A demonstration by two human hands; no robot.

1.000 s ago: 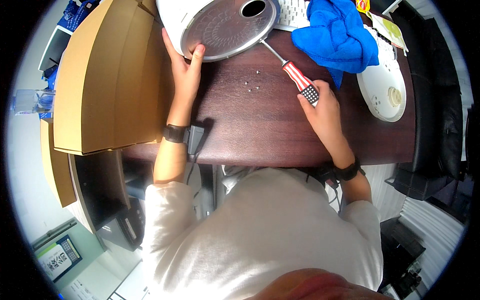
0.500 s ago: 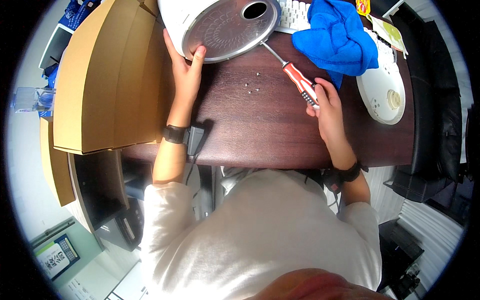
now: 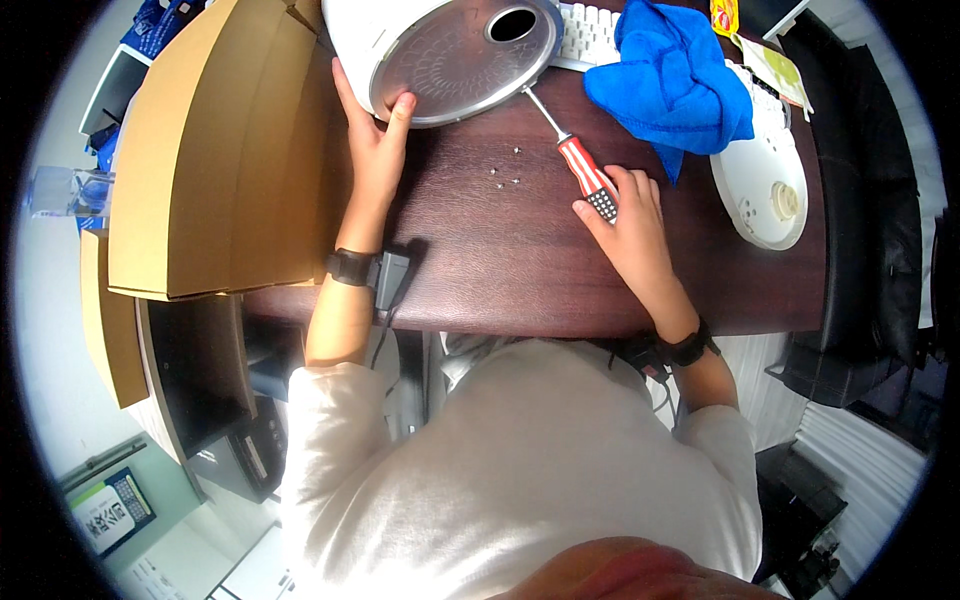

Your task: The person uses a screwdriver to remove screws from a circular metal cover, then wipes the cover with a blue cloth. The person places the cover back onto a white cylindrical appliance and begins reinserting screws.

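Observation:
At the far side of the table, a white round appliance (image 3: 345, 40) is tipped so that its metal plate with a dark round hole faces me. My left hand (image 3: 380, 140) grips its lower left edge, thumb on the rim and fingers along the side. My right hand (image 3: 630, 215) holds a screwdriver (image 3: 580, 165) by its red, white and black handle, between thumb and fingers. Its metal shaft slants up to the plate's lower right rim; whether the tip sits in a screw is too small to tell. Several small screws (image 3: 507, 180) lie on the table between my hands.
A tall cardboard box (image 3: 200, 160) stands close to my left forearm. A blue cloth (image 3: 670, 80) is heaped right of the appliance, by a white keyboard (image 3: 588, 35). Farther right lies a white oval cover (image 3: 745, 190). A grey adapter (image 3: 392, 280) rests beside my left wrist.
My right hand has shifted left and turned, now gripping the screwdriver handle from above with thumb on the left. The handle has swung left and rotated. My left hand holds its place.

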